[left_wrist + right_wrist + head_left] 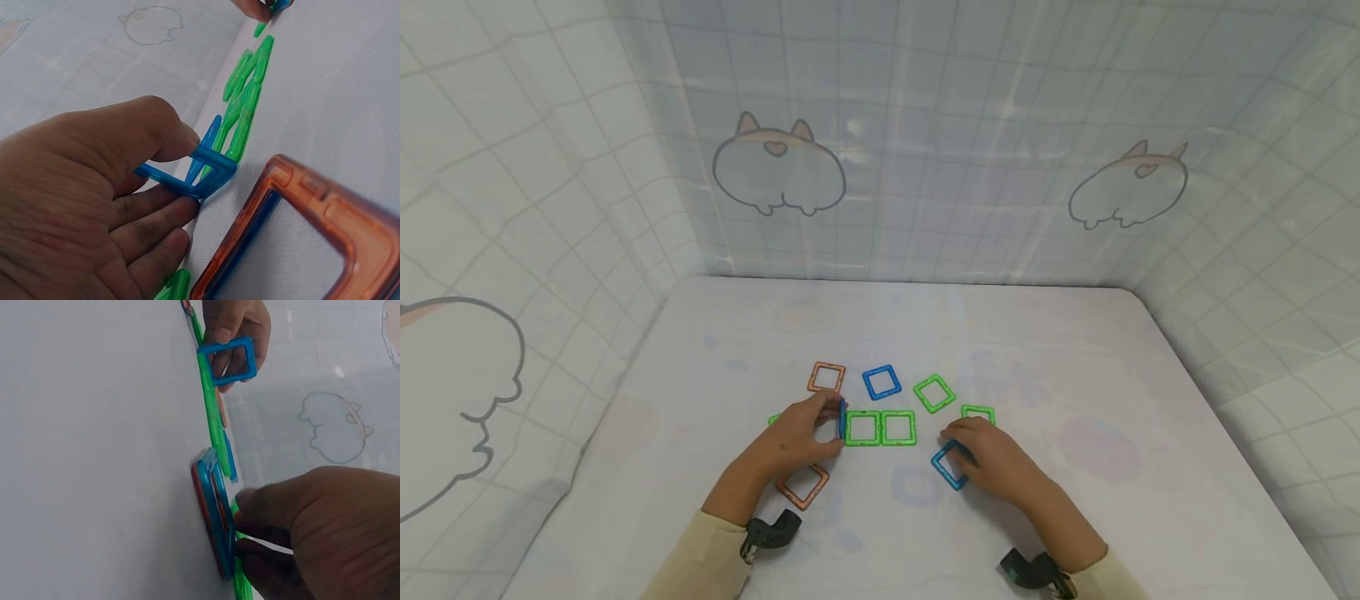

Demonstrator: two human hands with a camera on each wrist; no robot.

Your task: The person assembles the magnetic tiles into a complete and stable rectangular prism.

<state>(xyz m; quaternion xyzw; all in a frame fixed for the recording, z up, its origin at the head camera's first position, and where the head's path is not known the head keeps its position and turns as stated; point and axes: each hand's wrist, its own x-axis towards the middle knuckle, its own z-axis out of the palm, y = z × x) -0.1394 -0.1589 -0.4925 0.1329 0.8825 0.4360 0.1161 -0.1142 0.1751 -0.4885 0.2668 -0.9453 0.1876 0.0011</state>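
My left hand (793,435) pinches a blue square magnetic tile (842,419) between thumb and fingers. That tile stands on edge, against the left side of two green square tiles (881,428) lying side by side; the left wrist view shows its open frame (212,178) upright. On the right, my right hand (996,460) grips the corner of another blue square tile (943,473). In the right wrist view this blue tile (212,506) has an orange-red tile (201,494) against its underside, tilted near the tabletop.
Behind lie an orange tile (827,376), a blue tile (882,382) and a green tile (934,393). A green tile (978,411) is partly behind my right hand. An orange tile (802,487) lies near my left wrist, with blue beneath it. A green corner (773,419) shows beside my left hand.
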